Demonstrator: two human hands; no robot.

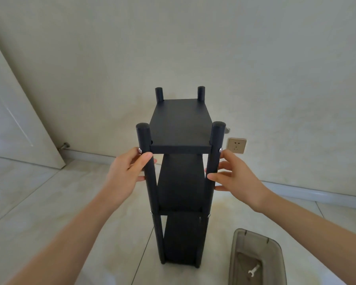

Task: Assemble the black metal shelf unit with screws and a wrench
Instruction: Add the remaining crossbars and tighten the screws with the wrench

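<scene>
Pale tiled floor (49, 202), beige wall (173, 48), door (14, 124) at left, wall socket (237, 145) low on the right. Black shelf unit (180, 128) stands upright on the floor. Left hand (125, 173) grips the near-left post, fingers curled round it. Right hand (235, 177) on the near-right post, fingers loosely spread, tips touching. Grey tray (257, 258) beside the unit holds a white wrench (253, 271).

Black shelf unit (180, 128) upright on floor, three tiers, silver screws (140, 150) at posts; white wrench (253, 271) in tray.
</scene>
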